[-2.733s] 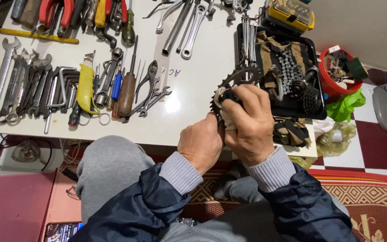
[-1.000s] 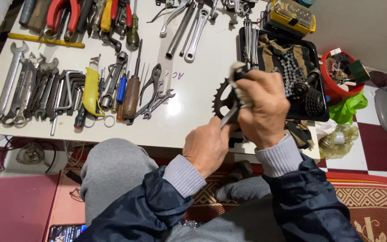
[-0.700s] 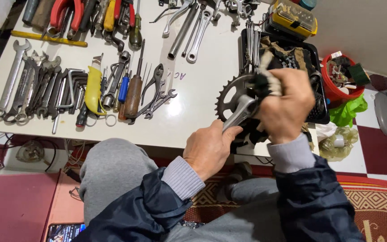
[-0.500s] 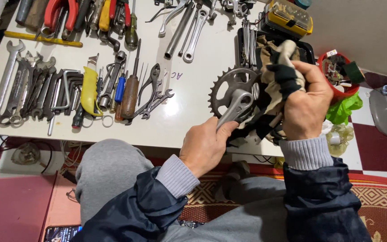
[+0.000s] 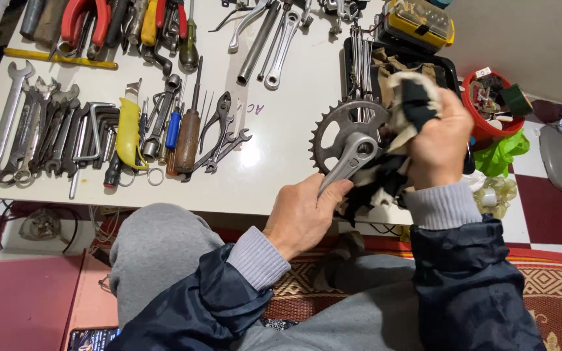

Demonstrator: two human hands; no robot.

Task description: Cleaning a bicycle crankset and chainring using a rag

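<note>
My left hand grips the silver arm of a bicycle crankset, whose toothed chainring stands up over the table's front edge. My right hand is closed on a dirty black-and-white rag and presses it against the right side of the chainring. Part of the chainring is hidden behind the rag and my fingers.
The white table carries rows of wrenches, hex keys, screwdrivers, pliers and a yellow-handled tool. A black tray of parts lies behind the crankset. A red bucket and green bag stand at the right, on a checkered floor.
The crankset has swung up and to the right, its arm now showing in my left hand. My right hand has shifted right with the rag, from covering the chainring to its right side.
</note>
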